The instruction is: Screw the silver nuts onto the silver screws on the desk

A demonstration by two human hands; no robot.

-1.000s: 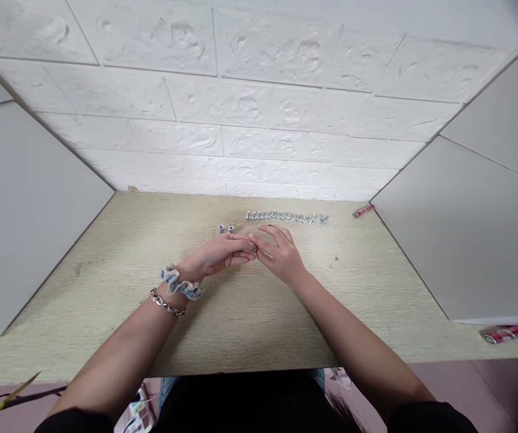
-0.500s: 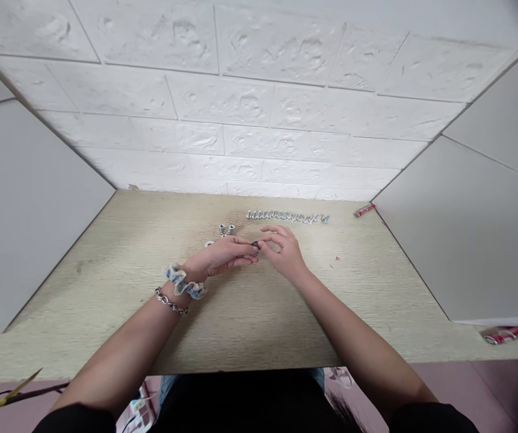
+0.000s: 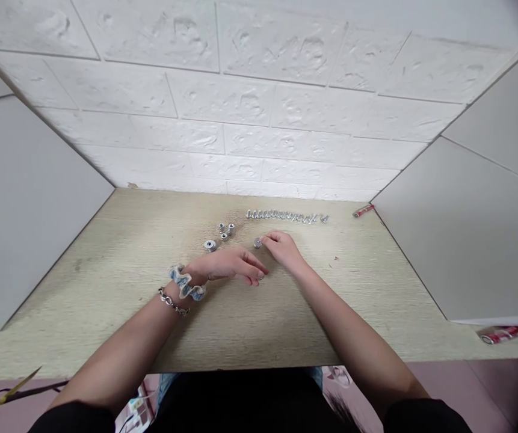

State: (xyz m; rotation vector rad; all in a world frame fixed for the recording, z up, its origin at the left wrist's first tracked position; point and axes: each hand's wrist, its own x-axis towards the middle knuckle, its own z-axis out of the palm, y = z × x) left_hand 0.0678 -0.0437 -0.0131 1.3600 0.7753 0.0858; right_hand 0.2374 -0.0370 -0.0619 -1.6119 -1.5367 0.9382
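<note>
The pinched piece and the bolts (image 3: 281, 214) look glossy metal, the tabletop (image 3: 367, 288) matt wood.

A white wall (image 3: 249, 108) in a raised brick pattern stands behind a pale, grained table (image 3: 105, 270). Plain grey-white panels (image 3: 42, 210) flank it left and right. Pink floor (image 3: 450, 379) shows below; the light is soft.

No words, brands or numbers can be read. Two red cylinders lie on the table (image 3: 105, 270), a far cylinder (image 3: 363, 210) and a near cylinder (image 3: 503, 335), both at the right; any print on them is too small and blurred to make out.
</note>
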